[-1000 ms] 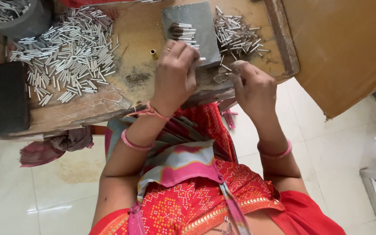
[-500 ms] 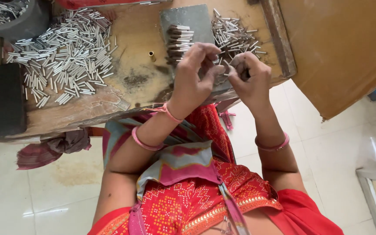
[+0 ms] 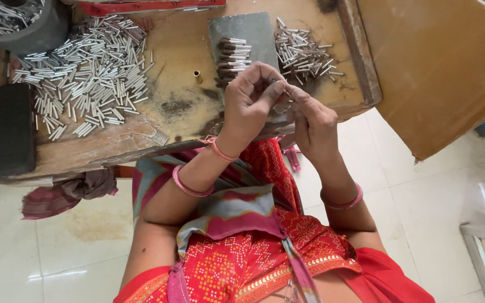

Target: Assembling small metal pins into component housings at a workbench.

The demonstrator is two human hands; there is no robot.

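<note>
The left hand (image 3: 249, 100) and the right hand (image 3: 313, 120) meet fingertip to fingertip just over the near edge of the wooden workboard (image 3: 181, 101). Both are closed in a pinch on the same small piece between them; it is almost wholly covered by the fingers, so what it is and which way its long axis runs cannot be told, though the pinch line runs roughly from one hand to the other. Neither hand is nearer to it than the other: it sits right at the joint of the two grips.

Just beyond the grip, away from the body, lies a grey slab (image 3: 245, 39) with a row of dark-tipped tubes (image 3: 232, 59) on it, their long axes running crosswise, left to right. This row is closest to the left hand's knuckles. A little farther out and toward the right-hand side sits a loose heap of short metal tubes (image 3: 304, 53).

Beyond the left hand, a single brass tube (image 3: 197, 76) stands alone on the board. Well off on that side spreads the large pile of silvery tubes (image 3: 85, 78), then a dark block (image 3: 8, 129), and farthest off a grey bowl (image 3: 40, 31) holding more tubes.
</note>
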